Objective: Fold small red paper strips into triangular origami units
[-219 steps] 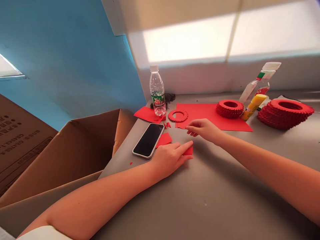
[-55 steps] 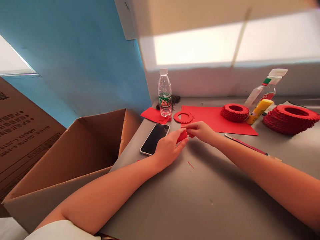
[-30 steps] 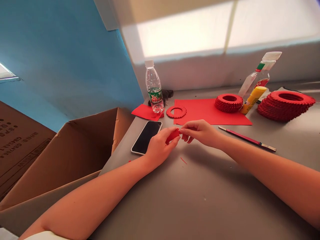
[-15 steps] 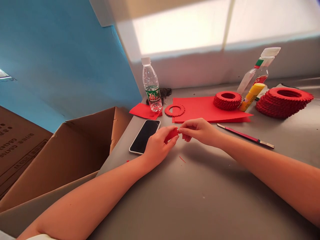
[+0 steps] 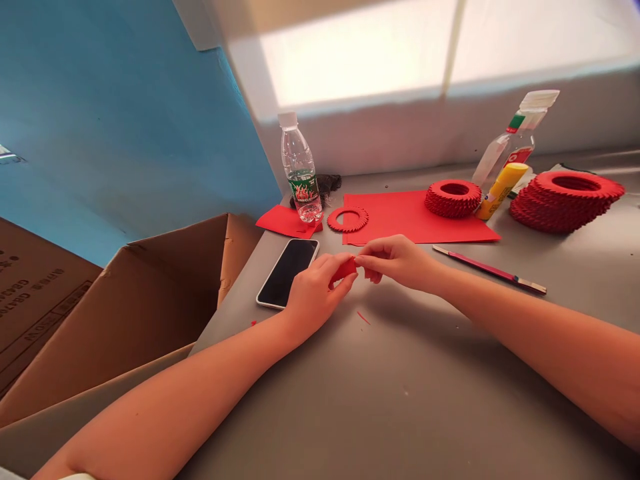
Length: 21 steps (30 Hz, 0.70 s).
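A small piece of red paper (image 5: 345, 269) is pinched between the thumb and fingers of my left hand (image 5: 316, 287). My right hand (image 5: 397, 262) meets it from the other side, its thumb and forefinger closed at the paper's right edge. Most of the piece hides behind my fingers, so its full shape does not show. Just beyond my hands lies a red notched paper ring (image 5: 349, 231), partly over red paper sheets (image 5: 395, 213). A phone (image 5: 289, 273) with a dark screen rests beside my left hand.
A water bottle (image 5: 303, 180) stands on a red paper scrap (image 5: 280, 221). Stacked red rings (image 5: 453, 207), a taller ring stack (image 5: 555, 212), a yellow glue stick (image 5: 503, 191) and a clear bottle (image 5: 507, 150) are at right. Tweezers (image 5: 490, 269) lie nearer. An open cardboard box (image 5: 165, 287) is left.
Both hands keep their hold on the red paper piece, with the right fingertips shifting only slightly at its edge. The whole view has moved a little.
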Tool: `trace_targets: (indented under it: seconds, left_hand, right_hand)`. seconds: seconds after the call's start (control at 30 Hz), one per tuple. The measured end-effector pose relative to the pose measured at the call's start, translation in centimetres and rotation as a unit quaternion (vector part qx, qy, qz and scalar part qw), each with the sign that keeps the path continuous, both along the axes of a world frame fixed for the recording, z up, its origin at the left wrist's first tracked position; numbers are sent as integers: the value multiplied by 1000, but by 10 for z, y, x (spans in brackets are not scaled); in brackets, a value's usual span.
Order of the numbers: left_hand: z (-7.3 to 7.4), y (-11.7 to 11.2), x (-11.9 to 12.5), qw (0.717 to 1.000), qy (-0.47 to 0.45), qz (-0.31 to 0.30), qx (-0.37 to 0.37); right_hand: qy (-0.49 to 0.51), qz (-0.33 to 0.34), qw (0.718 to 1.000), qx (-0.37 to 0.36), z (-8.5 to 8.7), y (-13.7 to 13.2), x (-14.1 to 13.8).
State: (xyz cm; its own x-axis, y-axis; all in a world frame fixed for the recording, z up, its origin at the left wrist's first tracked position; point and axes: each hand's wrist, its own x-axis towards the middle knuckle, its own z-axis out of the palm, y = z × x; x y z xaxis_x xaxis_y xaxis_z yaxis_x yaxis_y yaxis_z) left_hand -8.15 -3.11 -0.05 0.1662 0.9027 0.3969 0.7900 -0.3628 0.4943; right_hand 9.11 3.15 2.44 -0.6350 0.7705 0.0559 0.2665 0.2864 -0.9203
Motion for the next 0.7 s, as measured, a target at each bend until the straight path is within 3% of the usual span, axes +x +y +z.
trace_targets:
  seconds: [0.7]
  left_hand:
    - [-2, 0, 0, 999, 30, 12, 26]
  right_hand:
    - [-5, -2, 1000, -19, 2, 0, 1]
